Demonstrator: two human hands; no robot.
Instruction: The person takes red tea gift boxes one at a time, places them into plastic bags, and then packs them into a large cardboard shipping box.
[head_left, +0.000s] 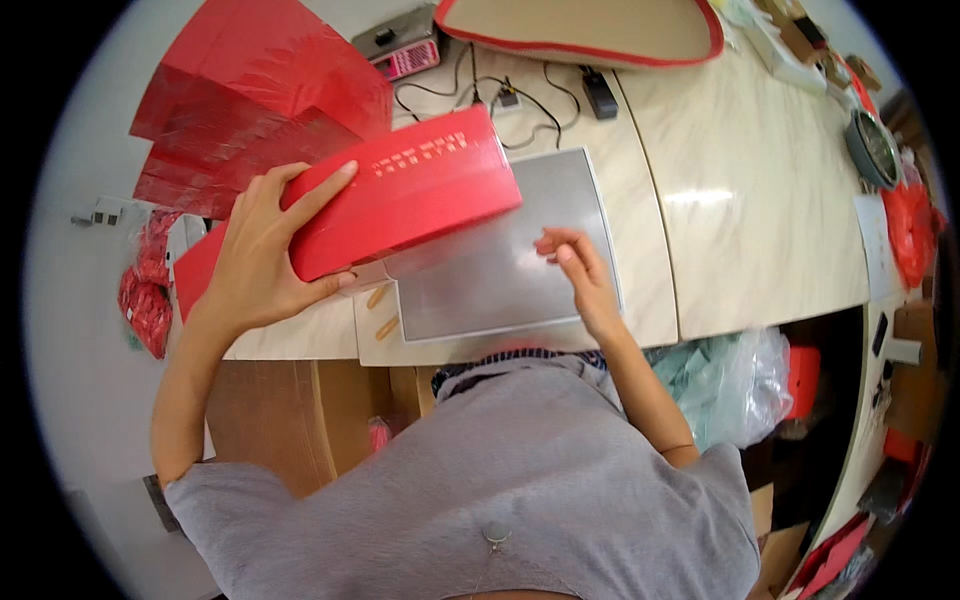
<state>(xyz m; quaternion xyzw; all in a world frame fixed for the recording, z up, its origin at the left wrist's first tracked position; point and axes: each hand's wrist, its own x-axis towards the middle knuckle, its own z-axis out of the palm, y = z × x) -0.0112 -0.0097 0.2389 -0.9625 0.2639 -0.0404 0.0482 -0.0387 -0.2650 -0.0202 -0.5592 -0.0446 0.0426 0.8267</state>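
Observation:
My left hand (262,245) grips a long red box (400,190) with gold print, fingers spread over its top face and thumb along its near edge. The box is tilted and reaches over the left part of a flat grey panel (500,265) with a pale rim on the table. Over the right side of that panel is my right hand (582,272), slightly blurred, its fingers loosely bent and nothing visible in them. Two small tan sticks (383,313) lie by the panel's left edge, below the box.
Red glossy sheets or boxes (265,95) stand at the back left. Behind the panel are cables (535,112), a black adapter (599,93), a scale-like device (400,45) and a red-rimmed beige tray (590,30). A grey bowl (872,150) sits at the far right; plastic bags (735,390) hang below the table.

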